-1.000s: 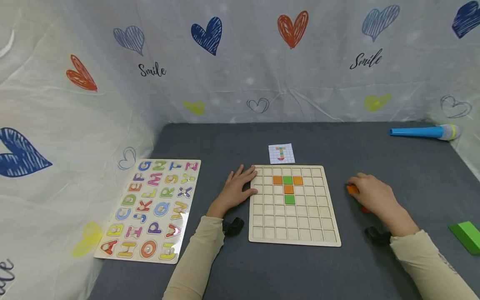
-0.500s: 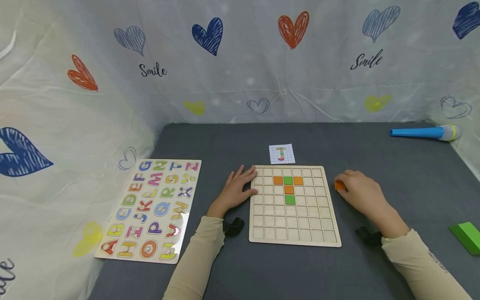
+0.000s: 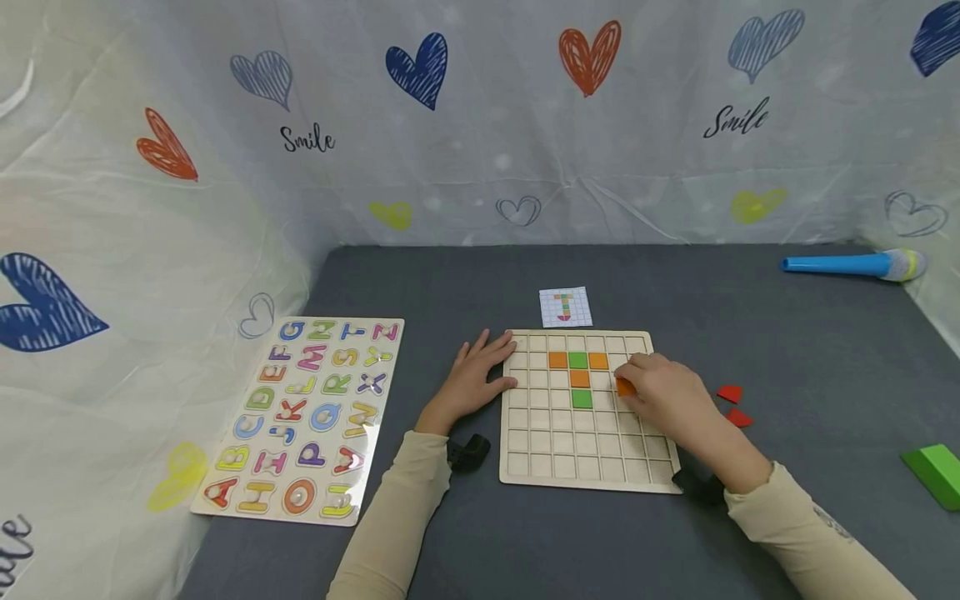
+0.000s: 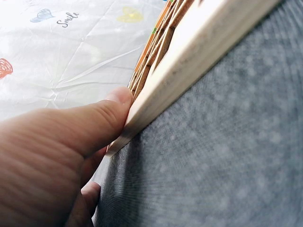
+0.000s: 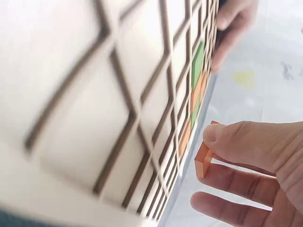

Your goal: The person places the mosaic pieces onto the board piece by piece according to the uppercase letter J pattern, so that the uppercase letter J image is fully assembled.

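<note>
A square wooden grid board (image 3: 555, 462) lies on the dark table. Set in its upper cells are orange tiles (image 3: 580, 378) and green tiles (image 3: 582, 399) in a T-like shape. My left hand (image 3: 471, 379) rests with spread, fairly straight fingers on the board's left edge; in the left wrist view the thumb (image 4: 106, 116) touches the rim. Over the right part of the board, my right hand (image 3: 670, 396) pinches an orange square tile (image 5: 203, 158) between thumb and finger. Two red quarter-round pieces (image 3: 730, 393) lie on the table right of the board.
Behind the board lies a small card (image 3: 566, 307) printed with a coloured J on a grid. An alphabet puzzle board (image 3: 352, 467) is at the left. A green block (image 3: 933, 475) lies at the far right, a blue toy microphone (image 3: 851, 265) at the back right.
My right hand has carried the orange tile leftward from the table to over the board, uncovering the red pieces. My left hand has stayed at the board's edge.
</note>
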The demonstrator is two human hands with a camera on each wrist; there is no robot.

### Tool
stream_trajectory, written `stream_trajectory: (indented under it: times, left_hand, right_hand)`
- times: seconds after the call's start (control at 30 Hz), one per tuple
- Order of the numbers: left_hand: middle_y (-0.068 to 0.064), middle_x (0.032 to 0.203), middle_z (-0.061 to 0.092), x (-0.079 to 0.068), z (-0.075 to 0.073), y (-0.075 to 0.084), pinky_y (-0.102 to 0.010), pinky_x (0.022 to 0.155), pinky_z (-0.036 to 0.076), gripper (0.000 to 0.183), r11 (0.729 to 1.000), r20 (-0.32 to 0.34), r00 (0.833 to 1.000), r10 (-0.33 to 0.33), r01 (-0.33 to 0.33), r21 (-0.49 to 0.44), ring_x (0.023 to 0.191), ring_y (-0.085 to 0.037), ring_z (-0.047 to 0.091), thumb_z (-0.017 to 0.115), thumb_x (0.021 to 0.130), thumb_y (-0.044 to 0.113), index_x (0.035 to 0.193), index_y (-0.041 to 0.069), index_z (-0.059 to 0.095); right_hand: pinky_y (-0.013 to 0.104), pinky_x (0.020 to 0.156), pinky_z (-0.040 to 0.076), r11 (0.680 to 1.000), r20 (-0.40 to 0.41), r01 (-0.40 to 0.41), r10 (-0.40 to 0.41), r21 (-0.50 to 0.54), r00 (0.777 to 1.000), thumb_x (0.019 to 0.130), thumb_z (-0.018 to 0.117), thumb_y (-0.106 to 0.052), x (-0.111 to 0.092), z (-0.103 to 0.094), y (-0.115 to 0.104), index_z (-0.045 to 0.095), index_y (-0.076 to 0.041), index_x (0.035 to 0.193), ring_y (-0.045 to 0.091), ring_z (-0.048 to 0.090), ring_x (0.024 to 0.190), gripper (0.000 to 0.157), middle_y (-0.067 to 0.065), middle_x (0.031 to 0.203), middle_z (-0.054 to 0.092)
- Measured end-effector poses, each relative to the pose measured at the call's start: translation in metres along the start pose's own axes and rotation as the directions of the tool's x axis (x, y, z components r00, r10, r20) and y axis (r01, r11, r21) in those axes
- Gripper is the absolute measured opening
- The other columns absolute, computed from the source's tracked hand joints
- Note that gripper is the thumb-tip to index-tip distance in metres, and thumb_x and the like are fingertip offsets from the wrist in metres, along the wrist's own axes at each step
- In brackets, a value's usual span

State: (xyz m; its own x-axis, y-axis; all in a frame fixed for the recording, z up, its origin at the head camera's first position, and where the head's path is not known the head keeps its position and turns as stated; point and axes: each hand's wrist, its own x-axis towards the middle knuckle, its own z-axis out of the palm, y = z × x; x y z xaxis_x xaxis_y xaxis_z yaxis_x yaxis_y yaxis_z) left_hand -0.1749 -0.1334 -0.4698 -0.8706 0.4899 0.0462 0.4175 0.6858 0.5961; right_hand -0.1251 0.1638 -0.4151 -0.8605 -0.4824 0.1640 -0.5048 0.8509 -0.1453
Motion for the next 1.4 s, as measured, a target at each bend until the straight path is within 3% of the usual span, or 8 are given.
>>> stream_trajectory:
  times: [0.27,0.63,1.0,1.4]
  left_hand:
    - [0.003,0.151,0.023,0.001,0.002,-0.001,-0.051,0.11,0.0,0.065,1.0,-0.003,1.0,0.001,-0.001,-0.003,0.141,-0.024,0.007,0.06,0.088,0.036,0.143,0.013,0.036]
    - [0.003,0.151,0.024,0.0,0.001,-0.002,-0.051,0.11,0.0,0.065,1.0,-0.003,1.0,-0.001,0.001,0.003,0.141,-0.024,0.007,0.06,0.087,0.036,0.143,0.013,0.036]
    - [0.003,0.151,0.024,0.001,0.001,-0.001,-0.051,0.11,0.0,0.065,1.0,0.005,1.0,-0.011,0.011,0.006,0.141,-0.024,0.007,0.06,0.088,0.036,0.143,0.013,0.036]
    - [0.004,0.151,0.023,0.001,0.001,-0.002,-0.051,0.11,0.001,0.065,1.0,0.009,1.0,-0.019,0.019,0.013,0.141,-0.023,0.007,0.06,0.088,0.036,0.143,0.015,0.035]
  right_hand:
    - [0.034,0.06,0.049,0.996,-0.023,0.09,-0.09,-0.012,0.996,0.072,0.076,-0.012,-0.001,0.012,-0.024,0.069,-0.008,0.089,0.019,0.055,0.074,0.019,0.002,0.084,0.061]
    - [0.033,0.062,0.046,0.989,-0.002,0.149,-0.149,-0.014,0.989,0.073,0.077,-0.016,-0.001,0.02,-0.045,0.068,-0.01,0.09,0.019,0.054,0.076,0.02,0.001,0.087,0.061]
    - [0.032,0.059,0.044,0.99,0.048,0.139,-0.137,-0.038,0.989,0.073,0.077,-0.017,0.002,0.02,-0.05,0.069,-0.012,0.087,0.018,0.053,0.074,0.017,-0.001,0.082,0.058]
    - [0.032,0.06,0.045,0.988,0.045,0.147,-0.146,-0.04,0.988,0.073,0.077,-0.017,0.002,0.019,-0.052,0.07,-0.012,0.087,0.019,0.053,0.074,0.016,0.0,0.082,0.058]
